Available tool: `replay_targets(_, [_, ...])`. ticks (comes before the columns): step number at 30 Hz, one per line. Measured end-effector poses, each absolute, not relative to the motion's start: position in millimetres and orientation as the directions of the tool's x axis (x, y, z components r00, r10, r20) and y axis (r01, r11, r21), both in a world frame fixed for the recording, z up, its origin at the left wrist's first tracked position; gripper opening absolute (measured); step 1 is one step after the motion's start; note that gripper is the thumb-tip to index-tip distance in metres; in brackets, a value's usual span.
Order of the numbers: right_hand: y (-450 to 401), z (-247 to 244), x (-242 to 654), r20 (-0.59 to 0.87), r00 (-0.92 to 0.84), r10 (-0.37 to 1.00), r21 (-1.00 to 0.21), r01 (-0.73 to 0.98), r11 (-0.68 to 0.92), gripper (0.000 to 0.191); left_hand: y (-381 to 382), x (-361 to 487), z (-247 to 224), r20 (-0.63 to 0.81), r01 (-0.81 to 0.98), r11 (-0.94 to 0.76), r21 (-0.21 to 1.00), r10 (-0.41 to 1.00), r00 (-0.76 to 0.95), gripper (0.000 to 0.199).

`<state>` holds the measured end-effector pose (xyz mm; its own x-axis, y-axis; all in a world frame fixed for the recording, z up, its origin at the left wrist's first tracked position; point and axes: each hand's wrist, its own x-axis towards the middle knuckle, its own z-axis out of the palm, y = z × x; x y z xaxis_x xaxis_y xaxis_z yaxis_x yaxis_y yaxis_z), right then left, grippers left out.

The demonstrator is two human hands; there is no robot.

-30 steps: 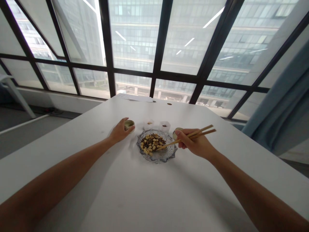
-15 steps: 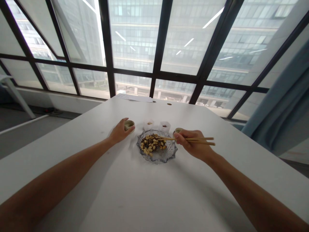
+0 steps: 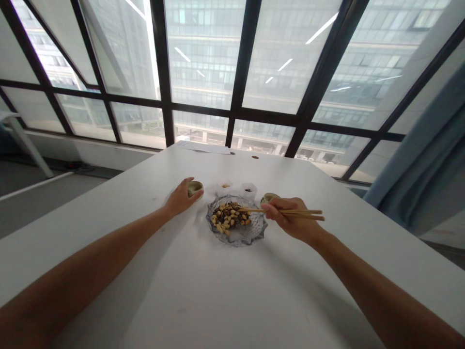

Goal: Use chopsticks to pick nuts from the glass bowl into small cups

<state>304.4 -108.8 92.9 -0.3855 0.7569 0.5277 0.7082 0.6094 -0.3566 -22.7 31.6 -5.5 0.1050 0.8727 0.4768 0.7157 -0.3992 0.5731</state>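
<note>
My left hand point(image 3: 181, 196) is wrapped round the side of a small greenish cup point(image 3: 195, 188) standing on the table. Closed on a pair of wooden chopsticks point(image 3: 301, 213), my right hand point(image 3: 286, 214) is at the right rim of a scalloped clear glass plate point(image 3: 254, 233). The chopstick tips reach into a heap of mixed nuts and seeds point(image 3: 228, 218) on the plate's left part. Whether the tips pinch a piece is too small to tell. Behind my right hand stands another small greenish cup point(image 3: 269, 197), partly hidden by the fingers.
Two small white translucent cups, a left one point(image 3: 224, 189) and a right one point(image 3: 248, 192), stand just behind the plate with a few bits inside. Papers point(image 3: 203, 147) lie at the far edge of the white table point(image 3: 218, 295). A blue curtain point(image 3: 421, 160) hangs at the right.
My right hand and the chopsticks have shifted very slightly, and a little more of the right greenish cup shows. My left hand stays on its cup.
</note>
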Motion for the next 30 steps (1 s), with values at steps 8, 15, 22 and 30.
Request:
replay_targets(8, [-106.0,87.9,304.2,0.533,-0.331,0.779,-0.423,0.693,0.584,0.050,31.4,-22.5,-6.1,0.494,0.709,-0.414,0.570,0.863,0.107,0.066])
replay_targets(15, [-106.3,86.7,304.6,0.539,-0.363,0.760,-0.416,0.670,0.615,0.049,31.8,-22.0,-6.1,0.481,0.713,-0.400,0.575,0.871,0.102,0.067])
replay_targets(22, [-104.7,85.8,309.1,0.532,-0.294,0.794,-0.485,0.662,0.571,0.054,30.8,-22.2,-5.4,0.479,0.711,-0.397,0.580,0.872,0.097,0.068])
replay_targets(30, [-97.6,80.0,314.1,0.492,-0.123,0.862,-0.666,0.585,0.464,0.057,34.7,-23.3,-9.0,0.508,0.699,-0.427,0.574,0.855,0.104,0.066])
